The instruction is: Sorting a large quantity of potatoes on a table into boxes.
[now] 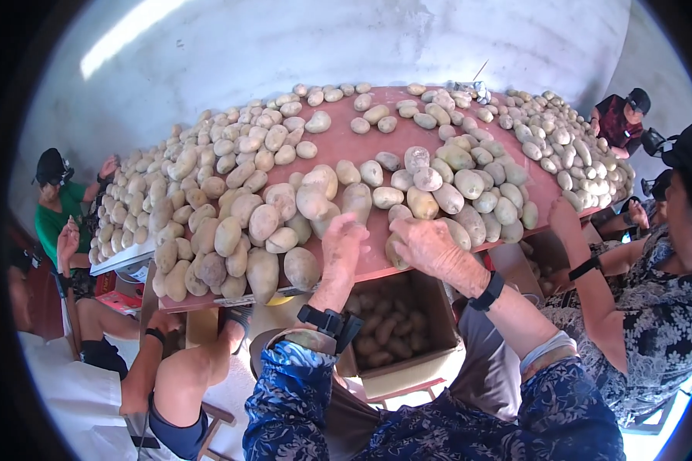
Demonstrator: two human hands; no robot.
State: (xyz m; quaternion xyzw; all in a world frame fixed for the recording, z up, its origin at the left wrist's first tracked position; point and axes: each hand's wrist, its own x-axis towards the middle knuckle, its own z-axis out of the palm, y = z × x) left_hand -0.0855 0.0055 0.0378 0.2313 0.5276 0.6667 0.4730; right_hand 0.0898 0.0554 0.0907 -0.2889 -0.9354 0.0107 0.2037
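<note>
My left hand [344, 244] is at the near edge of the red tabletop, just short of an elongated potato [357, 201]. Its fingers are loosely bent, and nothing shows in them. To its right, my right hand [432, 247] has its fingers curled down over a potato [394, 252] by the table edge; the fingers partly hide it. Pale brown potatoes lie in heaps on both sides of my hands, with a large round potato [301, 268] left of my left hand. Below the edge stands an open cardboard box [407, 369] holding several potatoes.
The red table [338, 142] stretches to a pale wall [300, 46], with more potato heaps at left and right. Close on my right sits a person in a patterned shirt [661, 330]. Other people sit at the left, one in a green top [60, 207], and at the far right.
</note>
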